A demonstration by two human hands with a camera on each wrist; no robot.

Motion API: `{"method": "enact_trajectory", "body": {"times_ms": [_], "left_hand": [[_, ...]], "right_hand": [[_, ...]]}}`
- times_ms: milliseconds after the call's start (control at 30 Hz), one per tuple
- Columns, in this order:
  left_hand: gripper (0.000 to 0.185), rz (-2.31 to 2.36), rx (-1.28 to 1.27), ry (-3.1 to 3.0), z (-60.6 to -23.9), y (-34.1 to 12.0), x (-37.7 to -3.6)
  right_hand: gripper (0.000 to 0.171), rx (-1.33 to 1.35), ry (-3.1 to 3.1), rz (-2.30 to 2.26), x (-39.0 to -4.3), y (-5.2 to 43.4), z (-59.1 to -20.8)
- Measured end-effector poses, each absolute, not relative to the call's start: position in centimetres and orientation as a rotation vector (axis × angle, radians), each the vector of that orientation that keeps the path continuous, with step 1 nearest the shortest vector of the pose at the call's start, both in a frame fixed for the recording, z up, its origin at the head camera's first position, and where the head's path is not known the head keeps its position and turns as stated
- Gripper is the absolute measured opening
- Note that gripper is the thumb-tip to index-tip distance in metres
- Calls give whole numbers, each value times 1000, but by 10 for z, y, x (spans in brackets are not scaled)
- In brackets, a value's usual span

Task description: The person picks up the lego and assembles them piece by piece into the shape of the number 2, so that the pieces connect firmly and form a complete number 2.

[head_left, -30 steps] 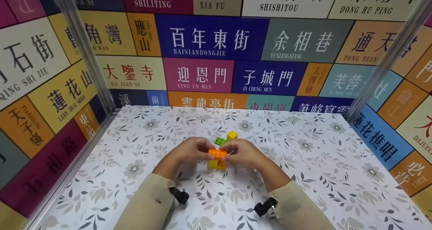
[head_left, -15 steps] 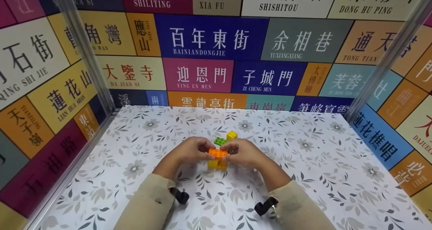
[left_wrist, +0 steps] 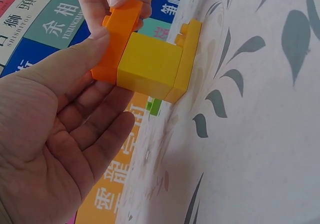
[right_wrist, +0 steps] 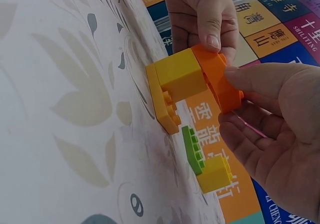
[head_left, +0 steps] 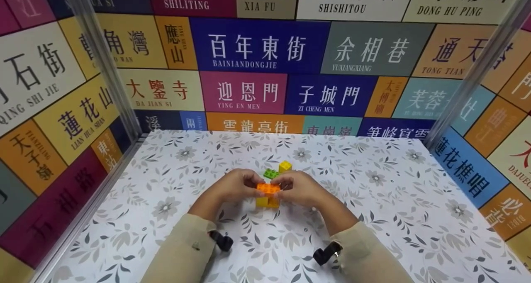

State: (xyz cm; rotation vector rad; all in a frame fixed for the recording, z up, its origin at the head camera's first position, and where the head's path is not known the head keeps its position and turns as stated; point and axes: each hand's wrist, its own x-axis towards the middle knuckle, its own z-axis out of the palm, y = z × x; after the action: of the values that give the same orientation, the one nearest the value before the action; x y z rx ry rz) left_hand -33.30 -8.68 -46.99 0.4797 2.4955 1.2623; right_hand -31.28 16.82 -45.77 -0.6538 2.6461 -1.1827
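Observation:
An orange brick (head_left: 267, 188) sits on top of a yellow brick stack (head_left: 266, 202) that stands on the floral table (head_left: 373, 200). My left hand (head_left: 236, 185) pinches the orange brick (left_wrist: 117, 31) at its left end, thumb on top. From the other side, my right hand (head_left: 296, 187) pinches the same orange brick (right_wrist: 217, 79). The yellow block (left_wrist: 150, 66) rests on a flat yellow plate (right_wrist: 160, 106). Just behind lie a green plate (head_left: 270, 174) and a small yellow brick (head_left: 285, 166), joined in the right wrist view.
Colourful sign-covered walls (head_left: 257, 46) close in the table at the back and both sides, with metal posts (head_left: 103, 63) at the corners. The flowered tabletop stretches out left and right of the hands.

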Motion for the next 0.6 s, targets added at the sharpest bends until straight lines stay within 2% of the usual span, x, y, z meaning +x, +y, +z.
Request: {"method": "enact_trajectory", "body": {"times_ms": [367, 600], "left_hand": [[19, 1249, 380, 2478, -468, -84, -333], [20, 1246, 412, 2485, -468, -84, -332]], "right_hand": [[31, -625, 2616, -1187, -317, 172, -461], [30, -610, 2601, -1211, -317, 171, -462]]}}
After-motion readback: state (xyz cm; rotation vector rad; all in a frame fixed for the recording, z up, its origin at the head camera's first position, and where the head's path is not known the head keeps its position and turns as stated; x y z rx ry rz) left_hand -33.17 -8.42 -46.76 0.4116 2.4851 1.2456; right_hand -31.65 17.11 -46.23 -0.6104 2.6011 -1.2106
